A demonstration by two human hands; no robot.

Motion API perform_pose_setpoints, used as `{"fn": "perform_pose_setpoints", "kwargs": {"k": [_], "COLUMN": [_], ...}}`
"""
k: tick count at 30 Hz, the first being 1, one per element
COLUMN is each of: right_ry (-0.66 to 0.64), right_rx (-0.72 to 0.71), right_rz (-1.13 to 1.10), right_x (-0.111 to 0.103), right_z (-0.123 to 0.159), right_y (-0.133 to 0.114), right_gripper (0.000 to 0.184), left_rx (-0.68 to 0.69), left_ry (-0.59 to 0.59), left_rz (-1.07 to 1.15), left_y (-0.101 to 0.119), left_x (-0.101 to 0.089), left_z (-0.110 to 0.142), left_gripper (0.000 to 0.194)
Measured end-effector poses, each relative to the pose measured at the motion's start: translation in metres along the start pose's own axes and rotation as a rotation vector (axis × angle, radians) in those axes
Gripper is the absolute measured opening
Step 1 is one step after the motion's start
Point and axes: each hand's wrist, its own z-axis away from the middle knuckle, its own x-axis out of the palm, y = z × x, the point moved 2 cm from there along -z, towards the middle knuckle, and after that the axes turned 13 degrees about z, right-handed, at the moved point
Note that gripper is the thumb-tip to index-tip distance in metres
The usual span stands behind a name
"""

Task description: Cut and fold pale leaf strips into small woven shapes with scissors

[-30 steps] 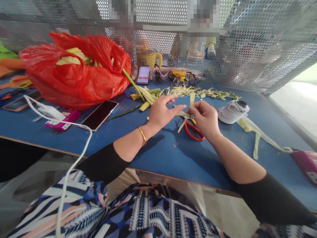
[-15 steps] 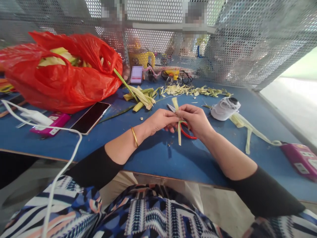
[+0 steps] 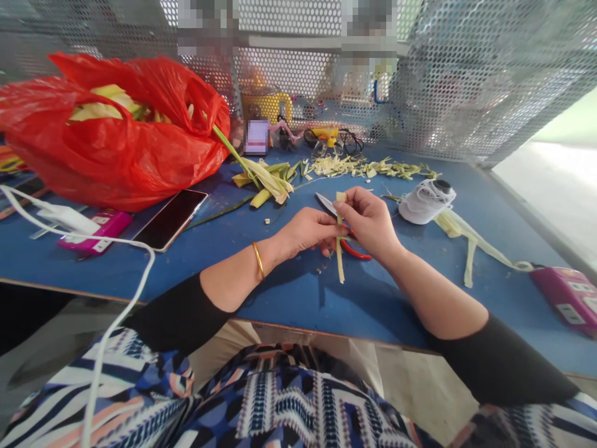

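Pinching the far end of a pale leaf strip (image 3: 340,264), the right hand (image 3: 370,218) was closed just beyond the left hand (image 3: 303,231), whose fingertips gripped the strip lower down, near a crosswise piece. The strip's long axis ran from the right fingertips toward the person, its loose end hanging nearest the body. Scissors (image 3: 325,204) lay beneath and beside both hands, partly hidden, blades pointing away to the left. A white thread spool (image 3: 422,204) stood right of the right hand; leaf scraps (image 3: 338,167) lay beyond both hands on the blue surface (image 3: 280,292), and loose leaves (image 3: 269,182) beyond the left hand.
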Motion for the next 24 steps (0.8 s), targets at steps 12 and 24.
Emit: {"fn": "perform_pose_setpoints", "kwargs": {"k": [12,24], "right_ry": [0.172,0.272], "right_rx": [-0.421,-0.59], "right_rz": [0.685,0.818], "right_x": [-0.008,-0.007], "right_z": [0.018,0.018], "right_y": [-0.015,-0.013], "right_gripper": [0.018,0.018], "left_rx": [-0.013,-0.01], "left_ry": [0.246,0.101], "left_rz": [0.265,0.674], "left_y": [0.001,0.006], "left_x": [-0.005,-0.007], "left_z": [-0.002,-0.003], "left_gripper": [0.024,0.019]}}
